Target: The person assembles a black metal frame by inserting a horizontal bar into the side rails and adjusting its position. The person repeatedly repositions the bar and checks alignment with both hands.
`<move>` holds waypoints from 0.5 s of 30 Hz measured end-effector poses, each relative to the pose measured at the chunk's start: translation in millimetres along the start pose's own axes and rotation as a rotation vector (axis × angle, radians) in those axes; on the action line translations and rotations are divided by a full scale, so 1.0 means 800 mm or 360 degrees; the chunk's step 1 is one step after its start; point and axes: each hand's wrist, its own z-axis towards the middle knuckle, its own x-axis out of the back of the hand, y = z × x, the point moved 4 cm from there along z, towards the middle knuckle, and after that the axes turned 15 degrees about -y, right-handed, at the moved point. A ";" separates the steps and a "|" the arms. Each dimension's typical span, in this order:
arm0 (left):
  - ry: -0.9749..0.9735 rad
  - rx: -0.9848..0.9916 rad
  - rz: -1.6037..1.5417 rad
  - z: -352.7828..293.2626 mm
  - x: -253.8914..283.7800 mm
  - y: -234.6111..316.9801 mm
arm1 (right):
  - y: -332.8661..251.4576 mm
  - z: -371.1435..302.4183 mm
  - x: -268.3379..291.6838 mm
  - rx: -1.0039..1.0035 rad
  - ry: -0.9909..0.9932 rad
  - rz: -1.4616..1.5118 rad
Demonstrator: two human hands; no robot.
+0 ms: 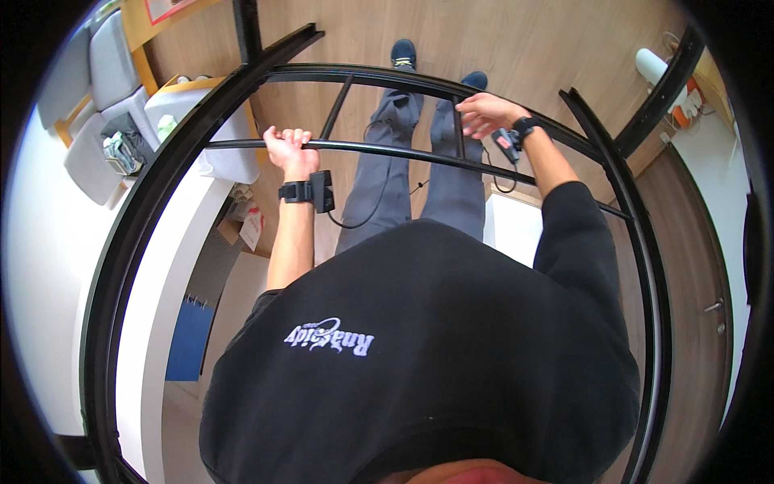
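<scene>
A black metal frame (379,77) with long side rails spans the view around me. My left hand (289,152) is closed around its thin black crossbar (387,151), palm up and fingers curled over. On the right, my right hand (485,113) is at a short black strut (460,133) joining the crossbar to the thicker rail. Its fingers are loosely bent and apart, with the tips next to the strut; whether they touch it I cannot tell. Each wrist wears a black strap with a small cabled box (322,191).
My legs and dark shoes (403,55) are beyond the frame on the wooden floor (516,40). Grey padded chairs (121,60) stand at the left, one holding a bag (122,153). A white ledge (181,258) runs alongside the left rail. At right is a wooden door (685,266).
</scene>
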 end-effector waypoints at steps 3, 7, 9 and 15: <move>0.0052 -0.0010 0.0008 0.001 0.001 -0.002 | -0.034 -0.064 0.010 0.0089 0.0302 -0.0380; 0.0024 0.0048 -0.0023 -0.009 -0.007 -0.004 | -0.063 -0.129 -0.041 0.0547 0.0229 -0.0812; 0.0043 0.0018 0.0274 -0.027 -0.011 0.005 | -0.053 -0.148 -0.085 0.0582 0.0251 -0.1063; -0.0585 -0.1540 0.1720 -0.121 -0.083 0.080 | 0.000 -0.149 -0.184 0.0774 0.0899 -0.1666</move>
